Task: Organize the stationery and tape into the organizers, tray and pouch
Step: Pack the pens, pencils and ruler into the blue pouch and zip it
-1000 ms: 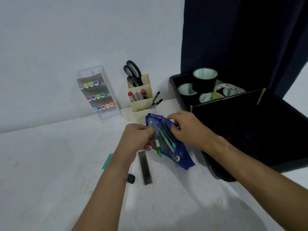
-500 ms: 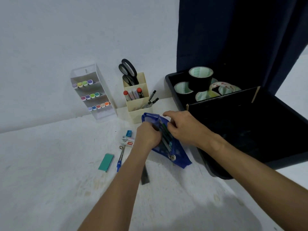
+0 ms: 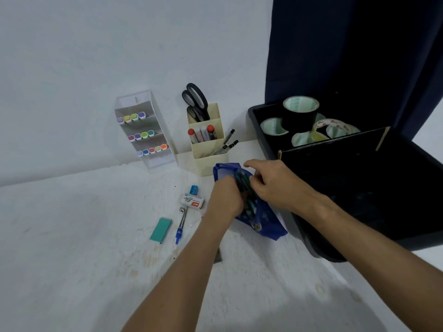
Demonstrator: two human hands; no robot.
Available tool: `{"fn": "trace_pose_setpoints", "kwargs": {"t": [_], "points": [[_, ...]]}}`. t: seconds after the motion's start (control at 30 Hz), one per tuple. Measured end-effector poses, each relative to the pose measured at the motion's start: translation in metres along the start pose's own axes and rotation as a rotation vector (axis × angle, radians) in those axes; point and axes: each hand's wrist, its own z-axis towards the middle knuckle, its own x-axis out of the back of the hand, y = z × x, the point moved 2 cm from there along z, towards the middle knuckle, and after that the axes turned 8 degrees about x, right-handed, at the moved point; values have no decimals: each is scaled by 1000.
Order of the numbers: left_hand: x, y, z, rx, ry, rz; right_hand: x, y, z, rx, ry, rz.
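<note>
A blue pouch (image 3: 268,224) lies open on the white table beside the black tray (image 3: 359,188). Several pens (image 3: 244,185) fill its mouth. My left hand (image 3: 224,200) is curled at the pouch's opening, its fingers in among the pens. My right hand (image 3: 275,183) grips the far edge of the pouch and holds it open. On the table to the left lie a staples box (image 3: 193,202), a small blue sharpener (image 3: 193,190), a blue compass (image 3: 181,224) and a teal eraser (image 3: 161,230). A dark ruler (image 3: 218,256) shows under my left forearm.
A clear rack of coloured markers (image 3: 143,133) and a cream organizer (image 3: 208,144) with scissors, markers and pens stand by the wall. Several tape rolls (image 3: 300,113) sit in the tray's far compartment. A dark curtain hangs behind it.
My left hand has pushed the green pen down into the pouch and now sits deeper in its mouth. The view shifted, uncovering the small items on the left.
</note>
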Motion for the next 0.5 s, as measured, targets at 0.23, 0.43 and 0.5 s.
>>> {"fn": "trace_pose_setpoints", "kwargs": {"t": [0.23,0.43,0.5], "points": [[18,-18,-24,-77,117,-13,-1,1,0,4,-14,-48],[21,-70,-53,239,81,-18,-5,4,0,-30,-74,-51],[16,-78,-57,324,-13,6,-6,3,0,-30,-81,-58]]}}
